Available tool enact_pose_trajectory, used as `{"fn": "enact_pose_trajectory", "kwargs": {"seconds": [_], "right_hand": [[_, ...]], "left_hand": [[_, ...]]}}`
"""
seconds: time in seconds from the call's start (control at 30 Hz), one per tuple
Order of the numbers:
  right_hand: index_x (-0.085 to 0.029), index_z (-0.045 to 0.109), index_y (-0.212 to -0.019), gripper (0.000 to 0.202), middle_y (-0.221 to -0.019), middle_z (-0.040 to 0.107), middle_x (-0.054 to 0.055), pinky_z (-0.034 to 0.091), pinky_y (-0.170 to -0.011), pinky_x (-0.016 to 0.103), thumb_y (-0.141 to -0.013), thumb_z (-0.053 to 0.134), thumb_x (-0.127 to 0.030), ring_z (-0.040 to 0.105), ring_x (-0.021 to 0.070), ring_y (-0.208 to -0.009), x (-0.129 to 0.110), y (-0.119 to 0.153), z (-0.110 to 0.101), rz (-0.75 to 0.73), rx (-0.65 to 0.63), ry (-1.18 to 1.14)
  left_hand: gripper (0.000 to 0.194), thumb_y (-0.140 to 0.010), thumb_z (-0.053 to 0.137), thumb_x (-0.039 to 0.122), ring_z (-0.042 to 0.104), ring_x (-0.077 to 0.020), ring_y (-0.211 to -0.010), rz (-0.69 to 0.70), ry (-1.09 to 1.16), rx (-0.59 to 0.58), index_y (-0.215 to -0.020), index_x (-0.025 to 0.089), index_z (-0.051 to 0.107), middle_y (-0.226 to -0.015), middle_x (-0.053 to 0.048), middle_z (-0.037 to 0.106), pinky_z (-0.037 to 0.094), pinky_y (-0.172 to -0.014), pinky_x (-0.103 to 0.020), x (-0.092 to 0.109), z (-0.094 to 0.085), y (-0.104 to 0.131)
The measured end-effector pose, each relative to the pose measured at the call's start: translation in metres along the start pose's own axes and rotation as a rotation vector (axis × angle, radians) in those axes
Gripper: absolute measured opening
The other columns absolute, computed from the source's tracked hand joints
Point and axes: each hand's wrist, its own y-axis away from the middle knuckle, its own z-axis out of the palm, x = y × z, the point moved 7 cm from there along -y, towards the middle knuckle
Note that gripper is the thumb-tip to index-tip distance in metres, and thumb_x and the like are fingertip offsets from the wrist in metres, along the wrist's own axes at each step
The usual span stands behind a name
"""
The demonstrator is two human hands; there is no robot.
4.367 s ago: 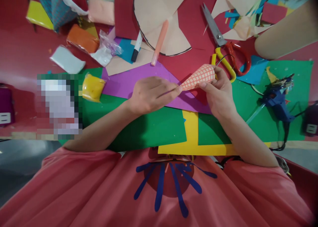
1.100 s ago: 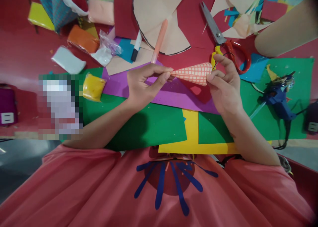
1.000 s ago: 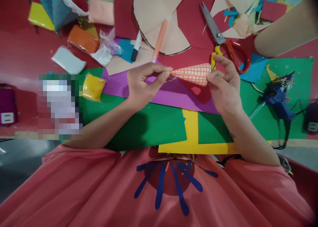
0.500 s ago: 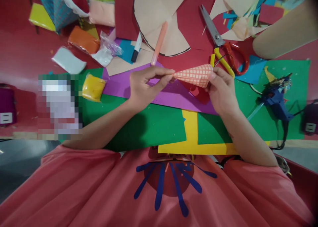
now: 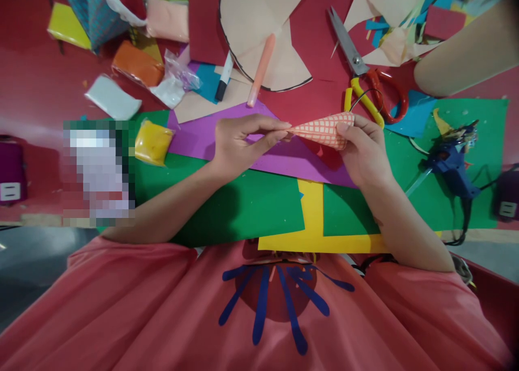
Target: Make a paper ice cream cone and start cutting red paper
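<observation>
A small paper cone (image 5: 320,131) with an orange-red grid pattern lies level between my two hands, above the purple sheet (image 5: 194,138). Its pointed tip is pinched between the thumb and fingers of my left hand (image 5: 243,144). At the wide end, my right hand (image 5: 363,146) grips the cone with the thumb on its near face and the fingers behind, partly hidden. Just beyond the right hand lie large scissors (image 5: 359,65) with red and yellow handles. Beyond the left hand rests an orange marker (image 5: 261,71) on a cut beige paper piece (image 5: 247,19).
A blue glue gun (image 5: 454,168) sits at the right on green sheets (image 5: 263,203). Clay packets, among them a yellow one (image 5: 154,142), lie at the left near a black-capped marker (image 5: 224,79). Paper scraps (image 5: 399,6) and a beige cylindrical shape (image 5: 466,49) are at the upper right.
Both hands have shifted slightly right with the cone, and its wide end has tipped a little toward me. The grip at each end looks much the same.
</observation>
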Motion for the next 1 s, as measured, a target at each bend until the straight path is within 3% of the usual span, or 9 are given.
{"fn": "enact_pose_trajectory", "kwargs": {"seconds": [0.1, 0.3, 0.43, 0.53, 0.67, 0.77, 0.87, 0.9, 1.0], "right_hand": [[-0.024, 0.065, -0.065, 0.018, -0.067, 0.058, -0.003, 0.05, -0.064, 0.028, -0.067, 0.079, -0.036, 0.052, 0.0108, -0.061, 0.004, -0.001, -0.002, 0.04, 0.004, -0.015], [-0.023, 0.055, -0.058, 0.033, -0.054, 0.042, -0.004, 0.036, -0.041, 0.023, -0.065, 0.083, -0.04, 0.038, 0.0082, -0.049, 0.004, 0.0, -0.004, 0.142, 0.018, -0.075], [-0.021, 0.06, -0.068, 0.026, -0.056, 0.049, -0.005, 0.039, -0.039, 0.02, -0.073, 0.078, -0.039, 0.045, 0.0063, -0.048, 0.005, 0.01, 0.01, 0.255, -0.054, -0.091], [-0.019, 0.064, -0.079, 0.025, -0.062, 0.058, -0.005, 0.048, -0.043, 0.017, -0.073, 0.079, -0.039, 0.053, 0.0052, -0.049, 0.013, 0.02, 0.027, 0.341, -0.154, -0.154], [-0.015, 0.064, -0.08, 0.035, -0.064, 0.063, -0.002, 0.049, -0.043, 0.015, -0.068, 0.082, -0.042, 0.058, 0.0052, -0.049, 0.026, 0.031, 0.042, 0.472, -0.263, -0.207], [-0.015, 0.059, -0.073, 0.036, -0.058, 0.06, -0.004, 0.028, -0.027, 0.015, -0.071, 0.078, -0.046, 0.044, 0.002, -0.034, 0.029, 0.039, 0.048, 0.542, -0.407, -0.079], [-0.017, 0.056, -0.073, 0.03, -0.062, 0.06, -0.004, 0.024, -0.028, 0.017, -0.082, 0.069, -0.042, 0.042, 0.0015, -0.033, 0.011, 0.043, 0.043, 0.409, -0.49, 0.232], [-0.018, 0.055, -0.075, 0.026, -0.064, 0.06, -0.004, 0.029, -0.032, 0.016, -0.086, 0.064, -0.039, 0.046, 0.0018, -0.036, -0.002, 0.042, 0.036, 0.283, -0.43, 0.351], [-0.019, 0.055, -0.073, 0.022, -0.061, 0.057, -0.005, 0.036, -0.042, 0.017, -0.094, 0.05, -0.027, 0.049, 0.0028, -0.042, -0.048, 0.048, -0.006, -0.095, -0.05, 0.689]], "left_hand": [[0.012, -0.087, 0.067, 0.036, 0.075, -0.0132, -0.073, -0.059, -0.02, -0.032, -0.093, 0.029, 0.075, -0.081, 0.003, 0.077, 0.063, -0.063, -0.023, -0.004, 0.002, 0.001], [0.02, -0.092, 0.06, 0.039, 0.074, -0.0122, -0.075, -0.064, 0.18, -0.03, -0.106, 0.031, 0.071, -0.082, 0.004, 0.075, 0.062, -0.07, -0.025, -0.001, 0.002, -0.004], [0.046, -0.085, 0.063, 0.055, 0.067, -0.0222, -0.112, -0.218, 0.251, -0.174, -0.12, 0.026, 0.065, -0.115, -0.003, 0.07, 0.054, -0.099, -0.035, -0.009, 0.019, -0.002], [0.05, -0.09, 0.053, 0.06, 0.057, -0.0257, -0.127, -0.366, 0.319, -0.234, -0.12, 0.021, 0.064, -0.126, -0.008, 0.066, 0.042, -0.112, -0.041, -0.014, 0.032, 0.007], [0.045, -0.092, 0.049, 0.057, 0.062, -0.0247, -0.12, -0.44, 0.508, -0.136, -0.11, 0.02, 0.067, -0.116, -0.008, 0.069, 0.044, -0.109, -0.043, -0.012, 0.039, 0.012], [0.038, -0.094, 0.048, 0.052, 0.067, -0.022, -0.108, -0.531, 0.604, -0.003, -0.095, 0.019, 0.066, -0.102, -0.006, 0.071, 0.049, -0.102, -0.039, -0.018, 0.037, 0.013], [0.039, -0.095, 0.044, 0.051, 0.069, -0.0201, -0.093, -0.725, 0.635, 0.088, -0.086, 0.017, 0.06, -0.084, -0.005, 0.07, 0.054, -0.09, -0.035, -0.028, 0.036, 0.016], [0.039, -0.095, 0.043, 0.051, 0.07, -0.0189, -0.086, -0.787, 0.644, 0.099, -0.084, 0.017, 0.058, -0.078, -0.004, 0.068, 0.055, -0.083, -0.032, -0.031, 0.036, 0.018], [0.032, -0.096, 0.038, 0.042, 0.066, -0.0133, -0.062, -0.892, 0.695, 0.078, -0.081, 0.017, 0.053, -0.065, 0.0, 0.062, 0.055, -0.064, -0.026, -0.031, 0.039, 0.019]]}}
